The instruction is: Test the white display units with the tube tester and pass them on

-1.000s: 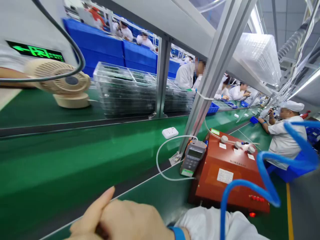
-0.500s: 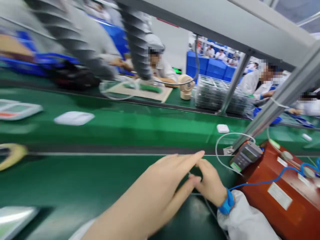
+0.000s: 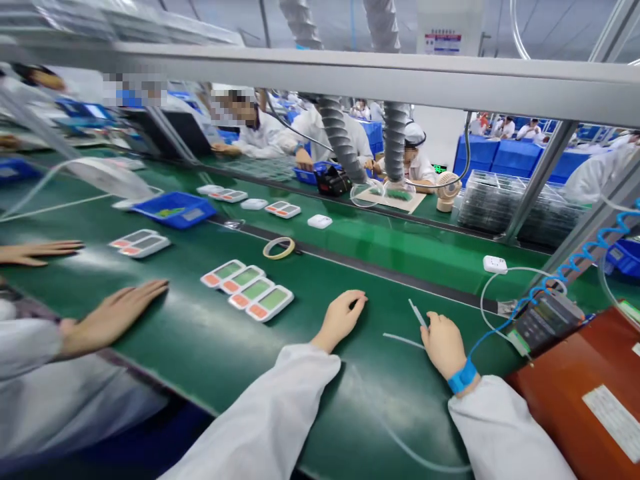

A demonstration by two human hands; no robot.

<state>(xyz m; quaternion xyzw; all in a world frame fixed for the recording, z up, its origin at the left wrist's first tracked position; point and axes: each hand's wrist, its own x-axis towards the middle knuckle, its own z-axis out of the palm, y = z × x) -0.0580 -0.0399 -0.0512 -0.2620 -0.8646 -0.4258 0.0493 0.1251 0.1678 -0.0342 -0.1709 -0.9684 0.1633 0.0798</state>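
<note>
My left hand (image 3: 343, 319) hovers over the green work surface (image 3: 370, 400) with thumb and forefinger curled tip to tip. Nothing shows between those fingertips. To its right, my right hand (image 3: 445, 343) is closed around a thin translucent tube (image 3: 417, 312), whose end sticks up past the fingers. Another thin pale tube end (image 3: 403, 340) pokes out leftward beside this hand. A blue wrist strap (image 3: 463, 377) with a blue cord circles my right wrist. Several white devices with green screens and orange panels (image 3: 247, 290) lie left of my left hand.
A tape roll (image 3: 279, 249) and a blue tray (image 3: 175, 210) lie farther left. The hands of a co-worker (image 3: 117, 313) rest on the near left. At right stand a brown-red box (image 3: 575, 380) and a grey meter (image 3: 545, 320). White units sit along the conveyor (image 3: 400, 250).
My hands have moved apart from where they met, the left going left and the right now showing a tube. The camera has turned left, bringing the white devices and the co-worker's hands into view.
</note>
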